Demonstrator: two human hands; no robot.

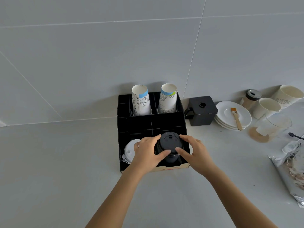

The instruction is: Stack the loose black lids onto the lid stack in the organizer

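A black organizer [125, 129] stands on the grey counter against the wall. In its front right compartment rises a stack of black lids [170, 143]. My left hand [146, 150] grips the stack's left side, thumb in front and fingers at the top rim. My right hand [194, 150] grips its right side the same way. A stack of white lids [129, 151] sits in the front left compartment, partly hidden by my left hand. No loose black lid shows on the counter.
Two upside-down paper cup stacks [141, 102] [167, 98] stand in the organizer's back row. To the right lie a black square box [201, 111], white saucers [230, 117] with a brush [236, 117], paper cups [266, 107], a jar [250, 98], a glass [273, 125] and a foil bag [291, 170].
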